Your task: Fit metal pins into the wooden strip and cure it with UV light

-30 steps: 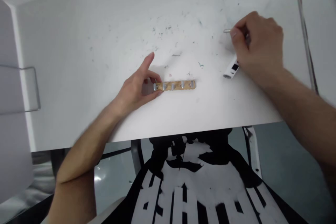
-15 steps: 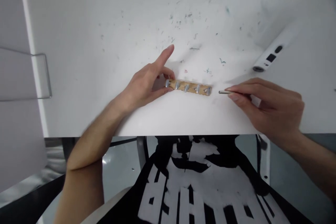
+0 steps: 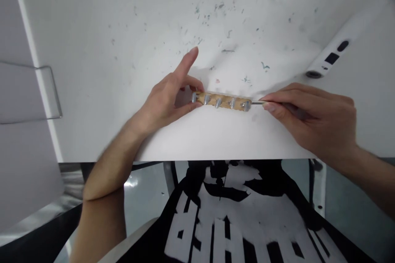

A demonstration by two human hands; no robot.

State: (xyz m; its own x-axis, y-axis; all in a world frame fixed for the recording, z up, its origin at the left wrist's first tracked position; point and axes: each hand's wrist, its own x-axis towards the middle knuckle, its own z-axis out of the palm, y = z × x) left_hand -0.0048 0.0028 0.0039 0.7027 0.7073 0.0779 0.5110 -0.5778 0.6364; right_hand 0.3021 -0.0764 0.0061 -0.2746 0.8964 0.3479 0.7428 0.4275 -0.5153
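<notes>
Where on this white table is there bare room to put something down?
The widest bare patch on the table runs from the left hand to the wire handle. The near strip under the wooden strip is narrow. The right hand, its metal tool and the white device crowd the right.

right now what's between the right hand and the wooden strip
In the head view, only a thin metal tool. The right hand pinches it, and its tip reaches the right end of the wooden strip. The left hand holds the other end.
</notes>
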